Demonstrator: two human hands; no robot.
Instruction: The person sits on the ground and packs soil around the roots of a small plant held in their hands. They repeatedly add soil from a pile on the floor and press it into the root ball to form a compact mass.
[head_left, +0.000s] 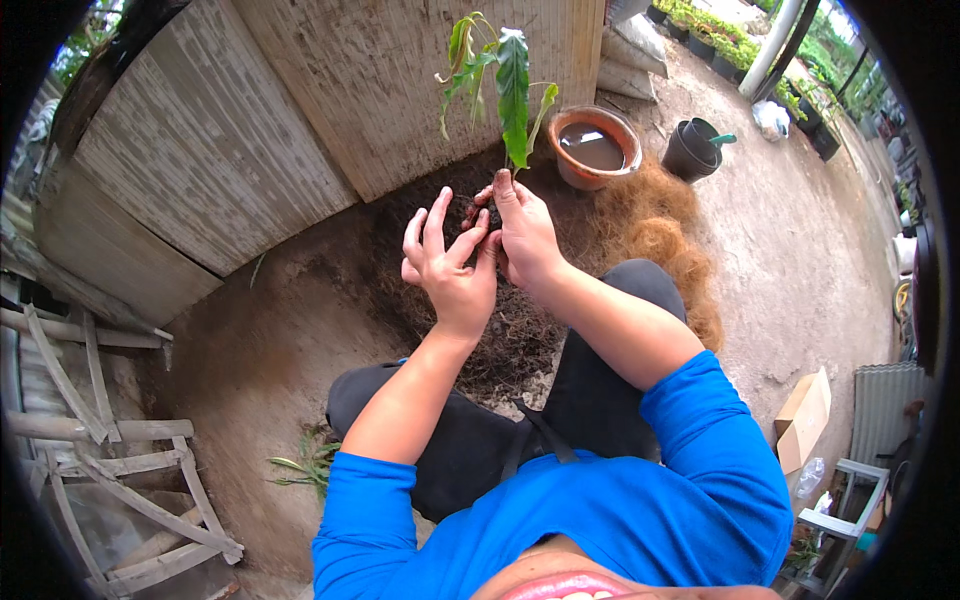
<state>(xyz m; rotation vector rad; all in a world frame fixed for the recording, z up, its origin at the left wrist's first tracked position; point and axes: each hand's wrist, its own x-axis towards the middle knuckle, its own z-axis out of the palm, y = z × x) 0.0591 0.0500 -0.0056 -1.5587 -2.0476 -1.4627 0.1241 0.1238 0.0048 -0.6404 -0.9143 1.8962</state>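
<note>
A leafy plant (513, 97) with long green leaves, some yellowing, stands upright in my right hand (529, 229), whose thumb and fingers close on the base of its stem. Just left of it, my left hand (454, 274) has its thumb and index finger at the dark root mass, the other fingers spread. Its fingertips are soiled, and whether they pinch the roots is partly hidden. Loose dark soil with root fibres (510, 341) lies on the ground beneath both hands, between my bent legs.
Orange-brown fibre (660, 225) is heaped at the right, below a terracotta-coloured pot (589, 150) of murky water. Black nursery pots (691, 150) stand beyond. Wooden boards (210, 135) form a wall ahead. Cut leaves (311, 461) and a wooden frame (150, 510) are at the left.
</note>
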